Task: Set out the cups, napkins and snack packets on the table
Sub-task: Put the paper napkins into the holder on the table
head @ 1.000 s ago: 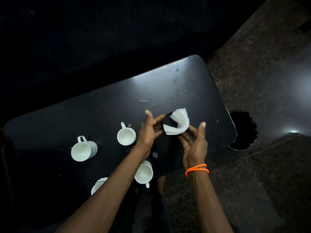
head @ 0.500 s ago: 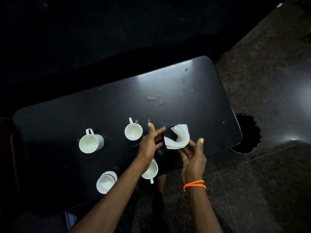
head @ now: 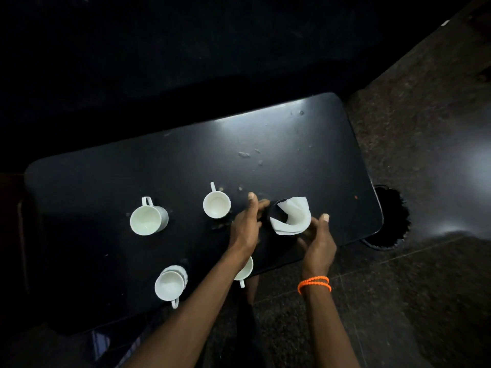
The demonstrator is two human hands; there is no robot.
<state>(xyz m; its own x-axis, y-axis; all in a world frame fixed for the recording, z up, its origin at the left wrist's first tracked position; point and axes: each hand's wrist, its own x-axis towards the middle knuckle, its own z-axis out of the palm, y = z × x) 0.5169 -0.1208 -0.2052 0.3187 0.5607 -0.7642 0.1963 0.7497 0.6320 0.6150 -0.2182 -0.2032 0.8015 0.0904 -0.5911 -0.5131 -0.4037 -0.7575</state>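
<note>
Napkins (head: 293, 215) lean, so we should lower level the holder (head: 276, 209) gripped by left hand (head: 245, 227) at nine, right hand (head: 318, 241) at four o'clock.

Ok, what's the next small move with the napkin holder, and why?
Probably settle the napkin holder on the table and let go. The left hand and right hand flank it low over bare tabletop, right of the nearest white cup; I cannot tell whether it rests there yet.
</note>
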